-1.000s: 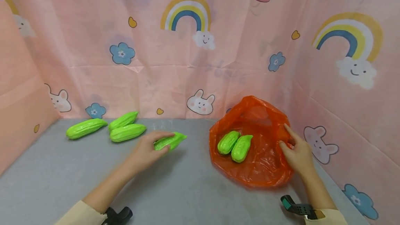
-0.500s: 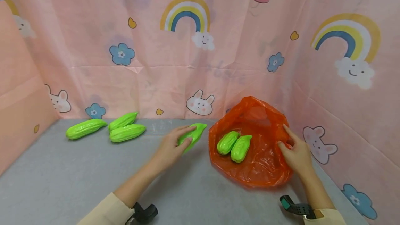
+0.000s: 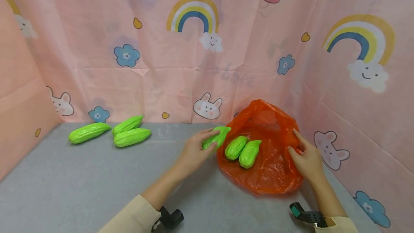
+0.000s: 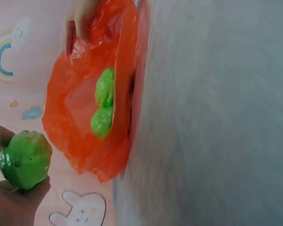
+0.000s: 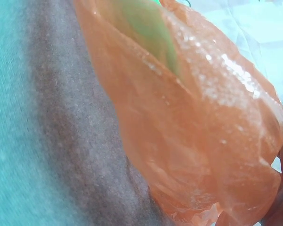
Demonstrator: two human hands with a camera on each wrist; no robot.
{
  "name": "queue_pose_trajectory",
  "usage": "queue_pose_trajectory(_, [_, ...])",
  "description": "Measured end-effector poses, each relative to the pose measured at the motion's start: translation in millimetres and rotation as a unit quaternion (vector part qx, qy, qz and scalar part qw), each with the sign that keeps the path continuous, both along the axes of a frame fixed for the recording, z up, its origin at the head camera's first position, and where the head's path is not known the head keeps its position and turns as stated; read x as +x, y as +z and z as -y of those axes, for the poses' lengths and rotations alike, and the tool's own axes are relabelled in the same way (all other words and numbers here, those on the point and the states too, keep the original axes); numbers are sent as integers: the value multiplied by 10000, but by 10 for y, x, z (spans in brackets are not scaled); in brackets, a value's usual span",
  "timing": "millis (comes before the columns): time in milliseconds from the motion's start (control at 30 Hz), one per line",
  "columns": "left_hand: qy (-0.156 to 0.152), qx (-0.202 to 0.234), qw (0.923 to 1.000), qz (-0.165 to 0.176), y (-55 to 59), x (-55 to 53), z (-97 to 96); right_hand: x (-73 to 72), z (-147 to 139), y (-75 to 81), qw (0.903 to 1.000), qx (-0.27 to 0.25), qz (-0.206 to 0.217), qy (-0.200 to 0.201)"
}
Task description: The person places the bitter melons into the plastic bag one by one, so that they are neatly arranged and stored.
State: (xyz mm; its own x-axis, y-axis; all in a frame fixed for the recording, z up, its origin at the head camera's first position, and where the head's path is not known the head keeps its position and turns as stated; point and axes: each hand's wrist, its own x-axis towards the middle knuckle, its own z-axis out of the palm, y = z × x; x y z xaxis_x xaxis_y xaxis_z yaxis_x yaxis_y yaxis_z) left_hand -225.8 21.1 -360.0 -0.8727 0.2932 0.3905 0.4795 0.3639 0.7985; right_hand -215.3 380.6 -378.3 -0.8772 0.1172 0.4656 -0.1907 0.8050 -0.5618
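My left hand (image 3: 196, 151) grips a bright green, ridged bitter melon (image 3: 217, 137) between thumb and fingers, its pointed tip overlapping the left rim of an orange plastic bag (image 3: 275, 175) in the head view. Seen from the left wrist, the rounded end of the held bitter melon (image 4: 26, 160) faces the camera. Thumb and fingers of my right hand (image 3: 308, 157) pinch the bag's right side, and its mouth stands wide. Inside lie two more bitter melons (image 3: 236, 148), side by side. Through the thin film, the right wrist view shows a blurred green shape (image 5: 146, 28).
At the back left of the grey table (image 3: 81, 182), three other bitter melons (image 3: 132, 137) lie in a loose group. A pink patterned cloth (image 3: 155, 82) hangs behind the table and along its sides.
My left hand has carried its bitter melon rightward from the middle of the table up to the bag's left rim. My right hand and the bag have stayed in place.
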Motion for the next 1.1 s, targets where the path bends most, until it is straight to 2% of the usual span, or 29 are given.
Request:
queue_pose_trajectory(167, [-199, -32, 9996, -191, -11, -30, -186, 0, -17, -11, 10000, 34, -22, 16])
queue_pose_trajectory(300, [-237, -208, 9990, -325, -11, -52, -341, 0, -20, -2, 10000, 18, -29, 39])
queue_pose_trajectory(567, [-244, -380, 9984, -336, -9, -57, -607, -5, -8, 24, 9998, -23, -207, 66])
queue_pose_trajectory(667, [-241, -402, 9985, -298, -17, -73, -701, -5, -8, 25, 9996, -45, -278, 44])
queue_pose_trajectory(933, [-550, -232, 9980, 203, -29, -78, -942, 3, -23, 24, 9996, -96, -252, 34])
queue_pose_trajectory(1100, [-403, -362, 9982, 249, -50, -71, -1108, 7, -20, 27, 9998, -141, -158, 0])
